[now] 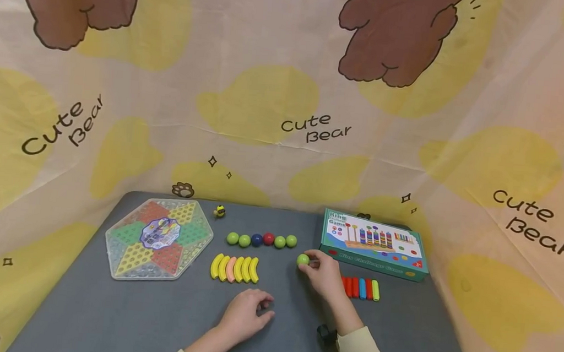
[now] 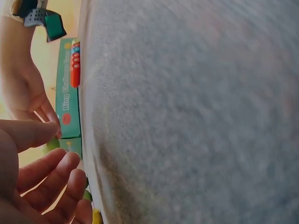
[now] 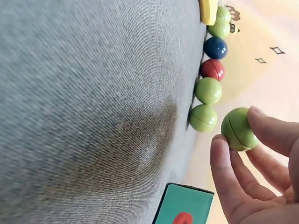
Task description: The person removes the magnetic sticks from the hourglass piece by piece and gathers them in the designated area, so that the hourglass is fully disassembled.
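Note:
My right hand (image 1: 324, 276) pinches a green ball (image 3: 238, 129) between thumb and fingertips, close by the right end of a row of balls. That row holds green balls (image 1: 280, 242), a dark blue ball (image 1: 256, 240) and a red ball (image 1: 269, 238). Over the front middle of the table, my left hand (image 1: 247, 312) has its fingers loosely bent and nothing in them. Just beyond it lies a row of banana-shaped pieces (image 1: 247, 269), yellow apart from one pink piece (image 1: 231, 270). Partly hidden behind the right hand is a row of red, blue and yellow-green sticks (image 1: 362, 288).
A hexagonal checkers board (image 1: 157, 239) lies on the left of the grey table (image 1: 151, 320). At the back right is a green game box (image 1: 375, 244). A small bee figure (image 1: 219, 211) stands near the back edge, before a printed cloth (image 1: 244, 156).

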`<state>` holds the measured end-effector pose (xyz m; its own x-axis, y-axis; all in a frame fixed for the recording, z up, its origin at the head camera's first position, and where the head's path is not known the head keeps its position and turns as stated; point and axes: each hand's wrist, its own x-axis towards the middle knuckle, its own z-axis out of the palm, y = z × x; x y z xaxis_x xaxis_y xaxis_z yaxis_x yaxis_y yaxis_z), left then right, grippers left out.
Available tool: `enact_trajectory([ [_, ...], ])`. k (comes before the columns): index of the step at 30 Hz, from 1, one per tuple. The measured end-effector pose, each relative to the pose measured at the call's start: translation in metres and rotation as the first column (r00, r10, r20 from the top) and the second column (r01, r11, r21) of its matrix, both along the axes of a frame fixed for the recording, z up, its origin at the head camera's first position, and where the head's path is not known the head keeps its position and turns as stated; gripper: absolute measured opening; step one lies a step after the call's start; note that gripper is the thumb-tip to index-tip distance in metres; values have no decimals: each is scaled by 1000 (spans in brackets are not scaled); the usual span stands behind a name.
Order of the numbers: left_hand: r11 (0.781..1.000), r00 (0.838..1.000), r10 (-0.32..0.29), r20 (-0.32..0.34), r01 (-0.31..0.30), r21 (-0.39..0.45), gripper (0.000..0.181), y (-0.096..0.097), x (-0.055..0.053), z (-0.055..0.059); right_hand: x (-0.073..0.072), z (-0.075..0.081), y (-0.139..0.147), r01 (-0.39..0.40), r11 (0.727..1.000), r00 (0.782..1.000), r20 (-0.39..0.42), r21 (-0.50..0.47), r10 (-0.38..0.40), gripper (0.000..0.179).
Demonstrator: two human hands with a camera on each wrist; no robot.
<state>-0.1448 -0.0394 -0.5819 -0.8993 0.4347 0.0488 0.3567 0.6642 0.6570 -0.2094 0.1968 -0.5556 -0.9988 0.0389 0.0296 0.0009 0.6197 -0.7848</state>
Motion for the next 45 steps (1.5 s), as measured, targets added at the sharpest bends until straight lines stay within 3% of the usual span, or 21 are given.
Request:
enact_trajectory([
  [4,999,1000,7,8,-8,32,21,1,1,-1,-11,-1,-2,23,1000,1000,-3,8,-23,32],
  [10,997,1000,-30,1,30,77,20,4,4,-5,-27,-3,-8,61,997,997,-42,39,-59,32],
  [18,996,998,-38,46,34,84,20,3,4,-2,-43,-13,-15,124,990,991,-67,74,-119,33],
  [24,995,997,-81,-12,81,65,21,2,6,0,-53,-17,-18,137,982,990,-50,130,-132,33],
  [26,993,995,-100,-27,101,55,21,2,7,0,-55,-19,-18,143,979,990,-36,145,-139,33],
  [35,992,992,-125,27,124,37,25,3,6,4,-59,-22,-21,137,976,990,-11,169,-137,34],
  [45,990,990,-131,60,128,54,26,1,6,8,-59,-21,-21,124,947,992,-15,297,-125,38],
])
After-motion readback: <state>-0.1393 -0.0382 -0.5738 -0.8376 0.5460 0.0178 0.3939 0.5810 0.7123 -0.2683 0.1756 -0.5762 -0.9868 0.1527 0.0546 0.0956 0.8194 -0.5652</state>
